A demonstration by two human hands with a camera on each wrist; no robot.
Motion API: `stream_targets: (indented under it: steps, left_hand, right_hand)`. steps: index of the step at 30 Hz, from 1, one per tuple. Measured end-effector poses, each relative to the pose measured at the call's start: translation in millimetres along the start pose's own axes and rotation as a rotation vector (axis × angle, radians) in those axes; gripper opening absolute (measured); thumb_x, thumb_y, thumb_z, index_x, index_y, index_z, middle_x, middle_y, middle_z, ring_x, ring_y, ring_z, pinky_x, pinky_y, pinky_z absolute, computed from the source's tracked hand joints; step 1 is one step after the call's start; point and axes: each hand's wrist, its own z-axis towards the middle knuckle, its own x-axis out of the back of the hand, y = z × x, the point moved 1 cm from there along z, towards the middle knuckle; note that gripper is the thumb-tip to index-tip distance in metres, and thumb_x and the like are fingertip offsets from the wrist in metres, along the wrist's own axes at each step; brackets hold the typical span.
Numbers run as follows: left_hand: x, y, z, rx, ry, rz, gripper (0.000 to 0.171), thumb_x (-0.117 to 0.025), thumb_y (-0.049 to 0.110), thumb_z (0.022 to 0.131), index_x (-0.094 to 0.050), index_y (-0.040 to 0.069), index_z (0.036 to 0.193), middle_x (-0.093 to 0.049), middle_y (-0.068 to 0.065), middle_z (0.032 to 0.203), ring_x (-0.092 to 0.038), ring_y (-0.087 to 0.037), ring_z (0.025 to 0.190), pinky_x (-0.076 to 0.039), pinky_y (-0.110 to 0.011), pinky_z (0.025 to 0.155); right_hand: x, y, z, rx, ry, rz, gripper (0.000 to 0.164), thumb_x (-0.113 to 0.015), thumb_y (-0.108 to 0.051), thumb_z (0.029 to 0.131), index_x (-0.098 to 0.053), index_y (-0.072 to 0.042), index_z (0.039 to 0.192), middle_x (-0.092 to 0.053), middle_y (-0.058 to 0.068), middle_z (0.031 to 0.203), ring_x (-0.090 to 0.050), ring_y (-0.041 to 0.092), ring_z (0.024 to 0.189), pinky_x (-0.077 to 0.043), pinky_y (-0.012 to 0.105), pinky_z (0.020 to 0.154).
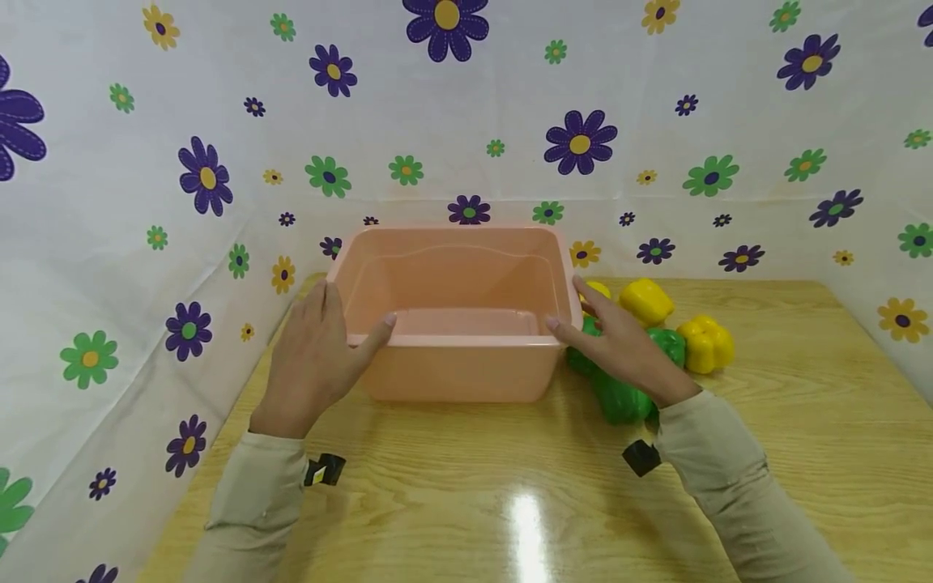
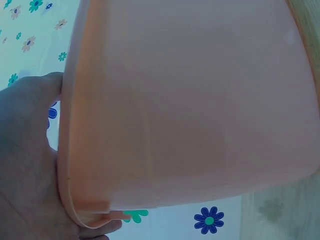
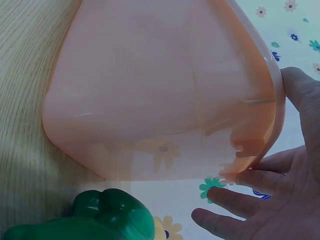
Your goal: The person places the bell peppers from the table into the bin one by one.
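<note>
A pink plastic basin [image 1: 459, 368], with nothing in it, sits on the wooden table in the middle of the head view. My left hand [image 1: 309, 352] holds its near left corner, thumb over the front rim and fingers along the left side. In the left wrist view, fingertips show below the rim [image 2: 65, 165]. At the near right corner my right hand [image 1: 619, 340] holds the rim between thumb and index finger. The other fingers of that hand spread away from the basin wall [image 3: 160, 100] in the right wrist view.
Several green bell peppers [image 1: 619, 397] lie right of the basin, partly behind my right hand. Yellow bell peppers [image 1: 705, 344] lie just beyond them. A white cloth [image 1: 496, 105] with printed flowers hangs behind and beside the wooden table [image 1: 437, 478].
</note>
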Motion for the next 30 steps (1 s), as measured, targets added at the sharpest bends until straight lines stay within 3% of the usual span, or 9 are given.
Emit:
stream_targets:
  steps: [5,8,11,15,21,30]
  left_hand:
    - [-3.1,-1.3,-0.4,-0.033,0.037,0.003,0.085,-0.053,0.065,0.095,-0.041,-0.013,0.126,-0.040,-0.018,0.105,-0.041,-0.033,0.086,-0.039,-0.044,0.072]
    - [-3.0,-2.3,0.5,-0.054,0.042,0.014,0.087,-0.054,0.064,0.095,-0.040,-0.015,0.128,-0.042,-0.023,0.117,-0.043,-0.038,0.096,-0.042,-0.049,0.084]
    - [-1.7,-1.7,0.5,-0.047,0.012,0.015,0.096,-0.050,0.068,0.095,-0.036,-0.017,0.139,-0.040,-0.030,0.141,-0.042,-0.044,0.123,-0.037,-0.055,0.107]
    - [-0.4,4.2,-0.5,-0.031,-0.059,0.018,0.108,-0.041,0.074,0.095,-0.023,-0.015,0.153,-0.022,-0.031,0.161,-0.020,-0.045,0.150,-0.016,-0.056,0.123]
    - [-6.2,17.1,-2.2,-0.116,-0.082,0.061,0.105,-0.041,0.073,0.096,-0.024,-0.013,0.154,-0.023,-0.028,0.162,-0.017,-0.039,0.153,-0.010,-0.052,0.125]
    - [-15.5,24.7,-6.2,-0.184,-0.099,0.173,0.102,-0.036,0.072,0.099,-0.021,-0.011,0.156,-0.023,-0.028,0.162,-0.019,-0.038,0.153,-0.013,-0.051,0.125]
  right_hand:
    - [1.6,-1.1,-0.4,0.094,0.021,-0.035,0.088,-0.061,-0.050,0.100,-0.014,-0.012,0.164,-0.018,0.009,0.168,-0.022,0.032,0.152,-0.026,0.060,0.119]
    - [1.7,-2.9,-1.5,0.129,0.031,-0.066,0.092,-0.064,-0.050,0.098,-0.013,-0.011,0.164,-0.017,0.008,0.168,-0.020,0.030,0.153,-0.024,0.059,0.120]
    - [0.1,-5.6,-2.2,0.156,0.040,-0.086,0.096,-0.069,-0.051,0.094,-0.014,-0.014,0.164,-0.019,0.008,0.168,-0.022,0.029,0.153,-0.025,0.059,0.120]
    - [-2.6,-7.5,-2.6,0.179,0.050,-0.101,0.098,-0.074,-0.051,0.090,-0.018,-0.020,0.164,-0.018,0.006,0.168,-0.021,0.027,0.153,-0.025,0.059,0.120]
    - [-3.4,-5.7,-2.3,0.126,0.032,-0.139,0.102,-0.072,-0.055,0.090,-0.015,-0.015,0.164,-0.005,0.003,0.170,-0.011,0.028,0.155,-0.020,0.061,0.121]
    - [-3.3,-6.9,-2.0,0.093,0.020,-0.155,0.103,-0.071,-0.057,0.090,-0.014,-0.013,0.164,-0.003,0.000,0.170,-0.009,0.029,0.155,-0.018,0.062,0.121]
